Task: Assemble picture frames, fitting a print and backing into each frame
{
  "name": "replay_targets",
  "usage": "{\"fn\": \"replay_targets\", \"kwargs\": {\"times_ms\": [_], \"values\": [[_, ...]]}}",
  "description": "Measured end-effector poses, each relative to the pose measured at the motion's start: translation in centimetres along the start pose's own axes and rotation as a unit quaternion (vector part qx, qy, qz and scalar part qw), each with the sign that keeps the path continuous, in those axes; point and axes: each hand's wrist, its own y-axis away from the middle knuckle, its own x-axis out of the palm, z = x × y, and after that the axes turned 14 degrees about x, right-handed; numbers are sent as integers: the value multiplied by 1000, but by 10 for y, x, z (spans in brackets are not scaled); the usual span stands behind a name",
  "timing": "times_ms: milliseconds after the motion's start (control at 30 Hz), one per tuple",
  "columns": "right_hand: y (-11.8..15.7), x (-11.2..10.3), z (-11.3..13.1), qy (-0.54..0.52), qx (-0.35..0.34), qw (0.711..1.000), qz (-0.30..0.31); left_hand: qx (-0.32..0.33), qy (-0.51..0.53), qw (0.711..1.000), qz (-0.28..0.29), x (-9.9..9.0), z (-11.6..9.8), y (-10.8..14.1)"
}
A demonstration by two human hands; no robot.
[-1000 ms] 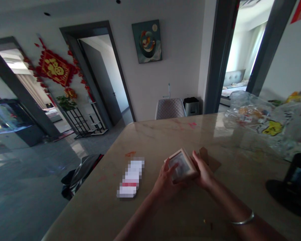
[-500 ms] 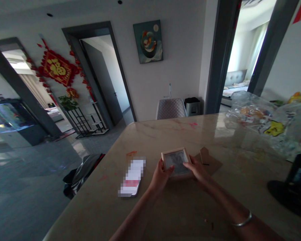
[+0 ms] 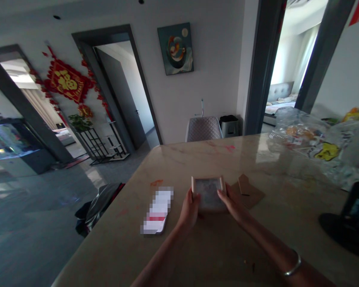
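A small light wooden frame [image 3: 210, 180] with a grey panel inside is held above the table by both hands. My left hand [image 3: 190, 207] grips its left side, the thumb lying on the near left corner. On the right side, my right hand [image 3: 231, 201] holds the frame with its thumb at the edge. Behind my right hand, a brown board [image 3: 254, 195] lies on the table with a smaller brown piece and a thin dark strip on it. A phone with a blurred screen [image 3: 158, 211] lies left of my left hand.
Plastic bags [image 3: 332, 147] cover the table's back right. A black stand with a device [image 3: 357, 215] is at the right edge. Beyond the marble table [image 3: 179, 159] is a chair [image 3: 204, 128]. A dark bag [image 3: 100, 205] sits off the left edge.
The frame has been tilted and levelled slightly, its far edge now looking straighter. My left thumb has drawn back toward the frame's left side.
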Motion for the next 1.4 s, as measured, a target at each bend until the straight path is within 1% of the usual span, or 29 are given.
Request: {"fn": "replay_targets", "kwargs": {"times_ms": [67,133,200,267,333,400,433,467,533,667,767,1000,1167,1300,1400], "values": [[0,1,-2,14,10,999,-33,21,-5,1000,-7,0,3,0],[-2,3,-6,16,3,998,-54,48,5,999,-13,0,5,0],[-5,4,-12,16,1,998,-60,58,6,998,-7,1,8,0],[-8,6,-19,23,12,998,-64,70,-14,997,-4,2,10,0],[-11,8,-24,28,-2,996,-79,89,-28,996,-4,2,12,-1],[-12,9,-28,31,-7,995,-91,74,-42,996,-1,2,15,-2],[-12,9,-30,34,-5,995,-93,58,-56,997,-7,2,15,-2],[-12,9,-31,38,-6,995,-91,58,-69,996,-13,2,16,-1],[-13,10,-33,43,-20,995,-88,78,-87,993,-18,3,16,-1],[-14,12,-41,47,-44,994,-89,86,-130,988,16,6,15,-1],[-15,14,-45,48,-72,992,-93,102,-144,984,27,7,16,-1],[-12,12,-43,57,-36,993,-99,83,-114,990,30,6,19,-1],[-10,12,-42,76,-64,990,-100,100,-100,990,8,6,19,1],[-8,12,-40,83,-73,988,-110,134,-111,985,0,6,18,3],[-7,12,-39,80,-64,989,-108,123,-119,985,5,7,18,3]]}}
